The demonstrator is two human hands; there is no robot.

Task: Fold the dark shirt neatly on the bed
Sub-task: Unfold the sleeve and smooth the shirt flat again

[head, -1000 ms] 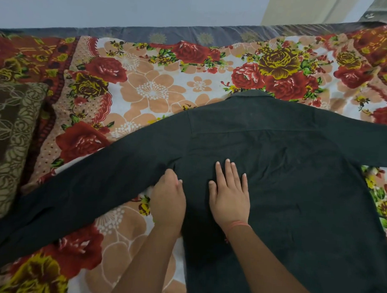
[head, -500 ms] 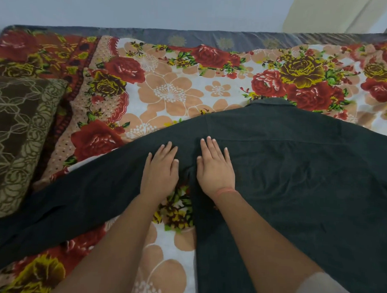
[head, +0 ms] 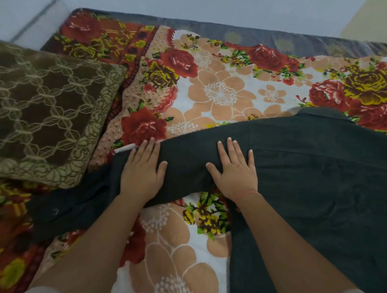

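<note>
Bed (head: 220, 97) | left hand (head: 141, 173), right hand (head: 235, 174) flat on dark shirt (head: 308, 172)

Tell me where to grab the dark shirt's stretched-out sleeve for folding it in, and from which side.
Pinch the cuff end beside the pillow, coming from the outer left with the left hand. The sleeve lies flat, spread leftward, so its loose far end probably lifts and swings over most easily.

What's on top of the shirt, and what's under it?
Left hand flat on the sleeve, right hand flat where sleeve meets body. The floral blanket runs under the shirt; anything else beneath is covered.
</note>
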